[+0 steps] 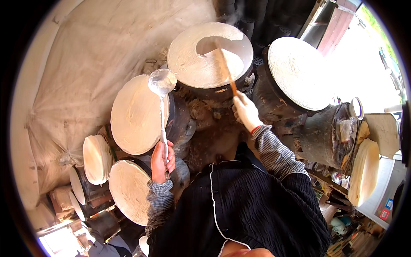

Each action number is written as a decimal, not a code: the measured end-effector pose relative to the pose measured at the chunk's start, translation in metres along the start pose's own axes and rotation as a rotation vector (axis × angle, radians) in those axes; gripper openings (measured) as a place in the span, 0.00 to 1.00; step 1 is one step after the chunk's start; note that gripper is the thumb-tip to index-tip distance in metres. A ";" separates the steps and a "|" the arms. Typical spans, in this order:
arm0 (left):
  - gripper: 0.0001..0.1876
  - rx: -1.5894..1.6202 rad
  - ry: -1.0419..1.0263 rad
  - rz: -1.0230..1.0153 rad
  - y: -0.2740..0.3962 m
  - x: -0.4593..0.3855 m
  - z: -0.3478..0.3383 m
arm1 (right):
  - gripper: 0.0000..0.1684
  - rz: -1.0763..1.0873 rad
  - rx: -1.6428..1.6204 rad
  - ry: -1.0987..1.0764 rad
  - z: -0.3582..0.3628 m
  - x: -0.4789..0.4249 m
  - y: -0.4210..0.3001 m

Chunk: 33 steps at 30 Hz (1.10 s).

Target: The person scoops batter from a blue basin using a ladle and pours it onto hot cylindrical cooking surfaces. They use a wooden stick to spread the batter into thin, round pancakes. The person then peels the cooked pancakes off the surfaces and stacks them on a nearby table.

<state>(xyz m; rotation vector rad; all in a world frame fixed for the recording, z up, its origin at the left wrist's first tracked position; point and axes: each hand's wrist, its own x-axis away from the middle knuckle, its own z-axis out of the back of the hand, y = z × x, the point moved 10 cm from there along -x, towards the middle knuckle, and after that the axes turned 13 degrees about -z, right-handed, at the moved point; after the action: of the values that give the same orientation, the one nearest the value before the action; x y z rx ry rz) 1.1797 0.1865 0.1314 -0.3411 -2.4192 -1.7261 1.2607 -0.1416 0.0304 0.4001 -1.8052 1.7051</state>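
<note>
My left hand (162, 162) grips the handle of a metal ladle (162, 82). Its batter-smeared bowl hangs over the rim of a left-hand round griddle (135, 119), which is coated with a pale sheet. In a white work glove with a red cuff, my right hand (246, 110) holds a wooden scraper (228, 69), blurred by motion. The scraper reaches over the far middle griddle (183, 57). Pale batter covers much of that surface, with a curved bare patch near its top and right. At the right, another griddle (295, 70) bears a white layer.
Close by my left forearm is another coated griddle (128, 191). Folded pale flatbreads (96, 159) stand at the left, and another stack (364, 173) at the right. Beside the right griddle lies a dark metal drum (321, 135). A large hanging sheet (106, 48) borders the far left.
</note>
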 end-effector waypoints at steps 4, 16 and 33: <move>0.21 -0.012 0.005 0.003 0.000 -0.005 -0.009 | 0.22 0.126 0.409 0.015 0.023 0.007 0.005; 0.21 -0.019 0.002 0.018 -0.005 -0.023 -0.022 | 0.22 0.254 0.607 0.066 0.063 0.008 -0.002; 0.21 -0.034 -0.039 0.056 -0.009 -0.054 -0.043 | 0.23 0.163 0.573 0.307 0.097 -0.068 -0.085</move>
<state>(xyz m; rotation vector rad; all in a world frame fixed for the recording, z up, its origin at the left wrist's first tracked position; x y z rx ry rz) 1.2283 0.1373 0.1237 -0.4462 -2.3848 -1.7552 1.3420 -0.2590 0.0572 0.2072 -1.1391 2.2527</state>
